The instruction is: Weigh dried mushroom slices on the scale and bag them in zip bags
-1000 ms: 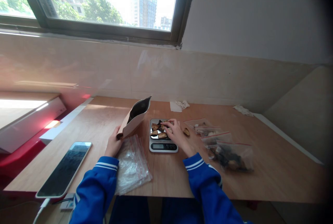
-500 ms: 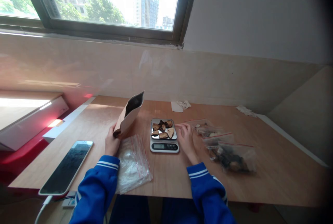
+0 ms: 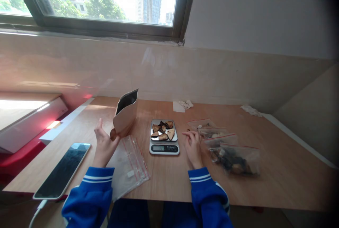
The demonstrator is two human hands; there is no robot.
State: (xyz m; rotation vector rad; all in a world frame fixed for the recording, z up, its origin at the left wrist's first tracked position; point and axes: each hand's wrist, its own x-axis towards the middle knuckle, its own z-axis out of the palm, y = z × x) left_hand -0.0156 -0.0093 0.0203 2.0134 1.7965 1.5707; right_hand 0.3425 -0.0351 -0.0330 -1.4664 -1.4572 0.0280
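Note:
On the digital kitchen scale (image 3: 164,149), several curled, brown-and-cream dried slices (image 3: 163,136) lie on the metal plate. Left of it a brown paper pouch (image 3: 127,119) stands tilted, its dark mouth gaping. My left hand (image 3: 104,147) is at the pouch's lower left with the thumb raised and apart; its fingertips are partly hidden there. A small brown piece (image 3: 113,135), its kind unclear, shows between hand and pouch. My right hand (image 3: 192,145) hovers or rests right of the scale, fingers stretched toward it and holding nothing visible.
Flat clear zip bags (image 3: 129,171) lie before the pouch. Filled zip bags (image 3: 239,161) with dark and pale dried pieces lie on the right. A phone (image 3: 63,169) on a cable sits at the left edge. Crumpled tissue (image 3: 186,105) lies by the wall.
My left hand has shifted left and lifted its thumb off the pouch, which now stands more upright. The right hand stays beside the scale. The view has shifted slightly.

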